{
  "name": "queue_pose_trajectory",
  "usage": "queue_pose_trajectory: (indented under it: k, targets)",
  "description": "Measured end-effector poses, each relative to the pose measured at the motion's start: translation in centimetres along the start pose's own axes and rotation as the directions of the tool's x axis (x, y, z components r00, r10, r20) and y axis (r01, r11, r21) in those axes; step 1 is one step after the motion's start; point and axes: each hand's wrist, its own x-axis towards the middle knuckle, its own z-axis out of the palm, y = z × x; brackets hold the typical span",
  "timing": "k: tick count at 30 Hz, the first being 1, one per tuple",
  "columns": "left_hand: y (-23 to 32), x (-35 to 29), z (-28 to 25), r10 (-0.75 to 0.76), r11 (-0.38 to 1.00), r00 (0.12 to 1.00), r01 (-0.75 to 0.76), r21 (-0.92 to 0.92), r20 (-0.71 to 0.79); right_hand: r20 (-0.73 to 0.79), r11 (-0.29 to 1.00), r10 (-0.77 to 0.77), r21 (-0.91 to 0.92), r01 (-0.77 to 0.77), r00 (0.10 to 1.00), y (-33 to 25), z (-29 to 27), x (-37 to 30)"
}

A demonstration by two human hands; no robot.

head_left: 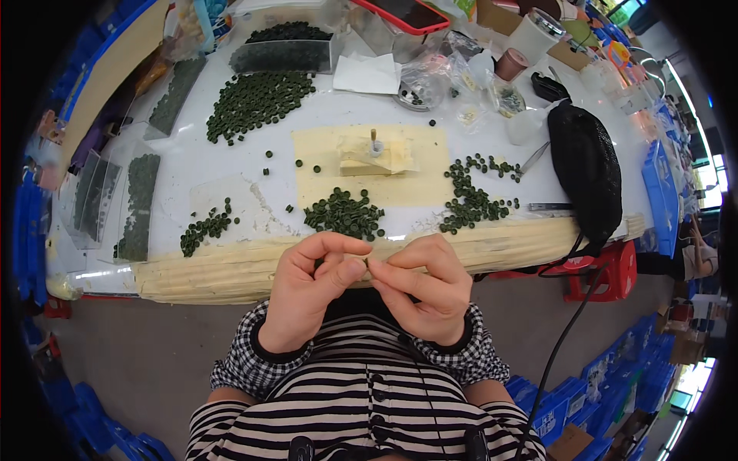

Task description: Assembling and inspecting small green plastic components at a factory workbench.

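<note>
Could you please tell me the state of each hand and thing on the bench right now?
left hand: pinched shut on small dark ring
right hand: pinched on small dark ring
peg stand: upright, bare
clear tray: full of rings
black pouch: lying flat

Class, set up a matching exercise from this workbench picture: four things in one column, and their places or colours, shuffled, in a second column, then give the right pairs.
Things:
1. black pouch
2. red stool
3. small peg
4. white paper

Places or colours:
A. upright on the yellow sheet
B. below the table's right end
C. lying on the table's right side
D. folded, at the far side

Pairs: 1-C, 2-B, 3-A, 4-D
</note>
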Motion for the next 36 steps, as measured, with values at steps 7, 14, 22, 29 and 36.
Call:
queue_pose_trajectory:
  k: [7, 14, 22, 29, 36]
  targets:
    - [-0.9, 0.1, 0.5, 0.228, 0.957, 0.973, -0.219, 0.191, -0.024, -0.075, 0.998, 0.0, -0.062, -0.004, 0.997, 0.1, 0.1, -0.1]
    - [0.1, -0.1, -1.2, -0.131, 0.98, 0.986, 0.144, -0.134, 0.102, -0.019, 0.982, -0.13, -0.144, 0.126, 0.991, 0.0, 0.3, -0.6]
    - [-0.7, -0.8, -0.5, 0.355, 0.826, 0.933, -0.345, 0.446, 0.064, 0.003, 0.988, 0.035, 0.152, -0.035, 0.999, 0.0, 0.4, -1.1]
    - [-0.6, 0.2, -0.2, 0.182, 0.972, 0.983, -0.182, 0.147, 0.014, -0.05, 0.994, 0.1, 0.045, -0.098, 0.994, -2.7, -1.2, 0.6]
    - [-0.3, -0.2, -0.7, 0.182, 0.978, 0.983, -0.181, 0.098, -0.001, -0.254, 0.92, -0.381, -0.003, 0.393, 0.889, -9.6, -1.3, 5.7]
